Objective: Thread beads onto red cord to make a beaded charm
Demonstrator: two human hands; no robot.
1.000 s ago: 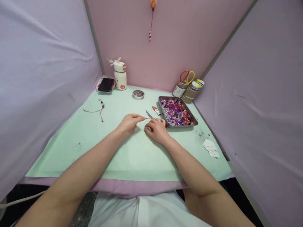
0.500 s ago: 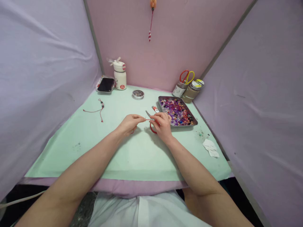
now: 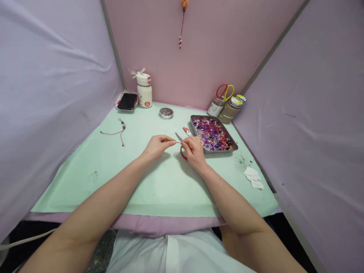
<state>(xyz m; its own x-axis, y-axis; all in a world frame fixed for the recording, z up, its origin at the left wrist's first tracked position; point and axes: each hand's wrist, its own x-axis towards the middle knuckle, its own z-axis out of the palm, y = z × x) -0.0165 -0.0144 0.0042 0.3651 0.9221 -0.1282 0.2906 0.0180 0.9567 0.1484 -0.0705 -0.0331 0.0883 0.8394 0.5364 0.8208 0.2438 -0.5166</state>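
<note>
Between my two hands a short stretch of thin red cord (image 3: 178,142) shows, pulled roughly straight. My left hand (image 3: 158,147) pinches its left end between thumb and fingertips. My right hand (image 3: 193,150) pinches the cord on the other side, its fingers closed. Under and behind my right hand are red-handled scissors (image 3: 183,153), blades pointing up and left; most of them is hidden by the hand. A red and white lighter (image 3: 187,131) lies just beyond, beside the metal tray (image 3: 228,152) of mixed beads.
A finished-looking beaded red cord (image 3: 121,131) lies at left. Farther back are a phone (image 3: 127,101), a white bottle (image 3: 145,94), a small round dish (image 3: 166,112), a tin holding scissors (image 3: 216,107) and a jar (image 3: 229,112). Crumpled tissue (image 3: 253,178) lies at right.
Both hands have shifted slightly, and my right fingertips have closed in on the cord. Less of the scissors' handle shows beside my right hand.
</note>
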